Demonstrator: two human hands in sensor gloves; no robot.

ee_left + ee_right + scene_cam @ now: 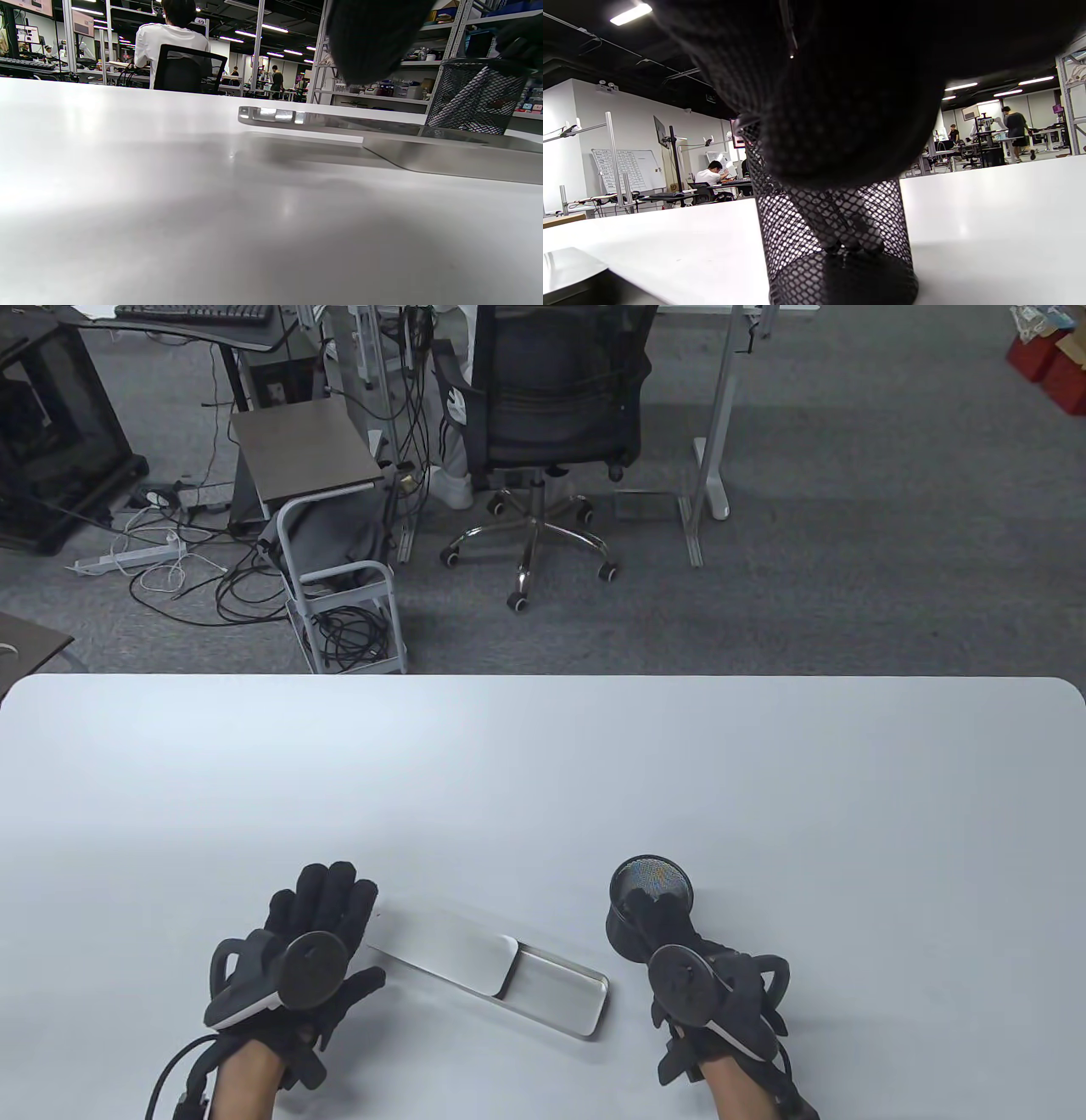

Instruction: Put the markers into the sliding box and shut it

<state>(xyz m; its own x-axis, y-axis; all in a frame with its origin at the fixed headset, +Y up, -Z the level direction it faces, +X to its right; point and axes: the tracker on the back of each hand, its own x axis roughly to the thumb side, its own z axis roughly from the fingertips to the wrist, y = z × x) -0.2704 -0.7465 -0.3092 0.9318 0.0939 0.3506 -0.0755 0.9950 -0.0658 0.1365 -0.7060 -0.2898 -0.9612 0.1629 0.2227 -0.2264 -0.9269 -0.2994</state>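
The sliding box is a flat silver tin lying aslant near the front edge; its lid is slid partly back and bares the empty tray. My left hand lies flat with straight fingers on the box's left end. The markers stand leaning inside a black mesh cup, seen only as dark rods through the mesh. My right hand reaches over the cup's near rim with its fingers dipped inside. Whether they hold a marker is hidden by the glove.
The white table stretches far beyond the box and cup. Behind its far edge are an office chair, a small cart and floor cables. The cup stands just right of the box.
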